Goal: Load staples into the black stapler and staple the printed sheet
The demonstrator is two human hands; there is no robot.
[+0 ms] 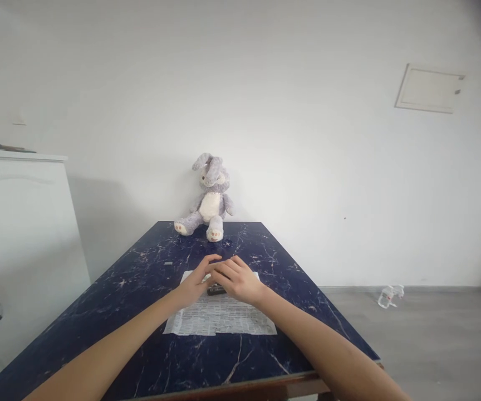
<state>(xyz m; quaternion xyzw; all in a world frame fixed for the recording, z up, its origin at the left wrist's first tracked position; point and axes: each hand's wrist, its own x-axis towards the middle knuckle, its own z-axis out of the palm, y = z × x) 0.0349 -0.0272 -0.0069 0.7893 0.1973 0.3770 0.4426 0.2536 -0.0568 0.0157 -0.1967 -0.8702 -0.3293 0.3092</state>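
Note:
A small dark object [216, 290], mostly covered by my fingers, is over a printed sheet that looks like newspaper [219, 318]. My left hand [195, 283] comes in from the left, its fingers and thumb curved around the object's left side. From the other side my right hand [240, 282] lies with bent fingers across its top and right. The fingertips of both hands meet over it. What kind of thing it is, I cannot make out.
The sheet lies on a dark blue marbled table [140, 312]. A grey plush rabbit [211, 203] sits at the far end against the wall. A small grey piece [168, 263] lies left of the sheet. A white cabinet [23, 234] stands left; a clear plastic bottle [386, 297] is on the floor.

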